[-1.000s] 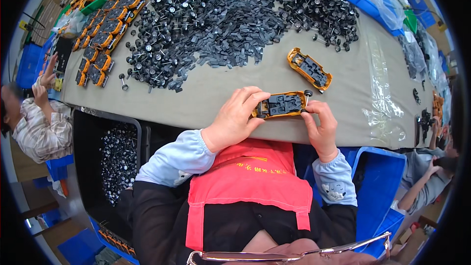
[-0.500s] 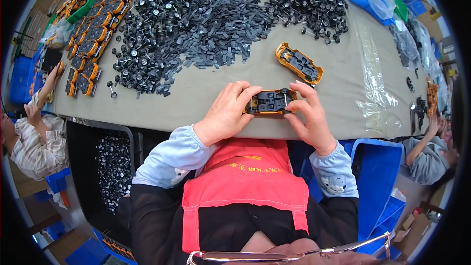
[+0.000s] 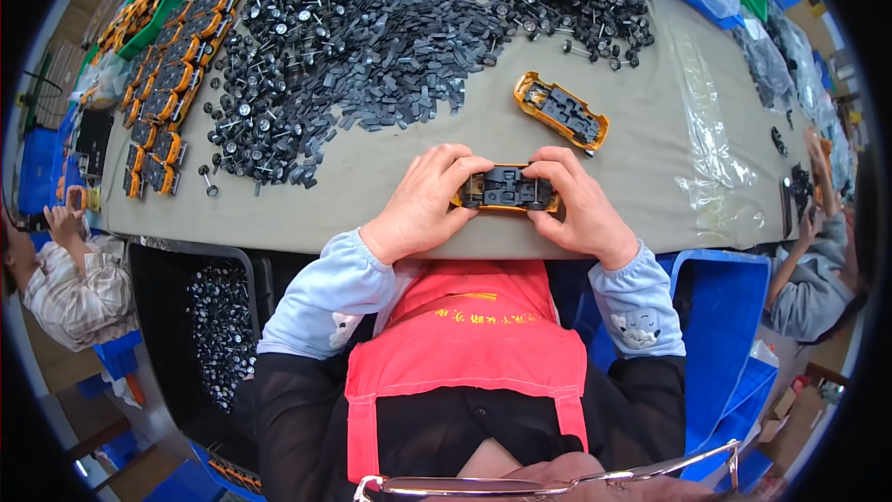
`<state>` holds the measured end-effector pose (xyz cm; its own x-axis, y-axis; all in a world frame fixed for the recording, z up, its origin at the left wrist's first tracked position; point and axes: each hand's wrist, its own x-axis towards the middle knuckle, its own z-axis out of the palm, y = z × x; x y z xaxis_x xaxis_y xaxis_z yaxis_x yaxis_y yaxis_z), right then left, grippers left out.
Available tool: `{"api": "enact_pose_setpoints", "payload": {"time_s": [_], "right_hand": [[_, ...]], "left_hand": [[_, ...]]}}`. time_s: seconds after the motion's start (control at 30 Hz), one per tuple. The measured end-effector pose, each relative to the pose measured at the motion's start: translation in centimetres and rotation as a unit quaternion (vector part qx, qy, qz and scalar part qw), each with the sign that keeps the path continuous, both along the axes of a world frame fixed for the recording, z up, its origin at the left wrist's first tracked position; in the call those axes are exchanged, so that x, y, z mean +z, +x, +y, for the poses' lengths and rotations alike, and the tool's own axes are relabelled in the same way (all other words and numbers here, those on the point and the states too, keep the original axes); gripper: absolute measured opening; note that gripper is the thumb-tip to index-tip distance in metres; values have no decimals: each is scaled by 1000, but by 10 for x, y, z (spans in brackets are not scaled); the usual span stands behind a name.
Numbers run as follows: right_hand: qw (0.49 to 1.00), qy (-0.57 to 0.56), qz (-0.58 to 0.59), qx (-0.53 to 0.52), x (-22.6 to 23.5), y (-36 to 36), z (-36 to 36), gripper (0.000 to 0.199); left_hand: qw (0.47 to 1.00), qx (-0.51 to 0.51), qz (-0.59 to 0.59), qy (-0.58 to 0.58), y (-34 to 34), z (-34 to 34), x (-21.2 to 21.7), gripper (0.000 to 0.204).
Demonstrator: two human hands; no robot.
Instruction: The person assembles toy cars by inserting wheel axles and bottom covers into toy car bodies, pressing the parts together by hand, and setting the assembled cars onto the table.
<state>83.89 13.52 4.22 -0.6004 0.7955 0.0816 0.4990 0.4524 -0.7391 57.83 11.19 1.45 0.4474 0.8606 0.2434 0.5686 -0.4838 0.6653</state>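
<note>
An orange toy car [image 3: 508, 188] lies upside down at the table's near edge, its black underside facing up. My left hand [image 3: 425, 200] grips its left end between thumb and fingers. Around the right end, my right hand [image 3: 581, 204] is closed, thumb and fingertips over a wheel axle there. Fingers partly cover the wheels at both ends. Just beyond my right hand rests a second overturned orange toy car [image 3: 562, 112], touched by neither hand; no wheels show on it.
Heaps of wheel axles [image 3: 265, 98] and small dark pieces [image 3: 409, 60] cover the table's far side. Rows of orange toy cars [image 3: 172, 84] stand at left. A black bin [image 3: 255, 288] of axles and a blue bin [image 3: 720, 344] flank me. Co-workers sit at both sides.
My right hand has closed in on the car's right end, its fingers now pressing over the axle. The axle's bare rod is less visible. The left hand keeps its grip.
</note>
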Motion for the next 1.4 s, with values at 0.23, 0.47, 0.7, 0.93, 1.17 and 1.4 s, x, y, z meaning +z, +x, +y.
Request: {"api": "enact_pose_setpoints", "payload": {"time_s": [0.23,0.47,0.7,0.93,1.17,1.4], "right_hand": [[951,202,58,-228,25,109,-36,48],[645,68,148,-747,-38,357,-194,18],[660,-95,-280,-691,-208,399,-280,20],[700,-104,-508,-491,-259,400,-231,23],[694,-118,-538,-464,-294,407,-234,34],[639,186,-181,-724,-207,435,-220,27]], "left_hand": [[1000,-7,-2,0,0,0,-11,66],[998,16,-31,-48,-5,-14,-6,68],[996,36,-21,-81,-3,-9,-15,67],[995,64,2,-75,-5,-4,-23,68],[996,68,7,-56,-2,-13,-17,69],[999,24,-21,-19,2,-1,-21,72]]}}
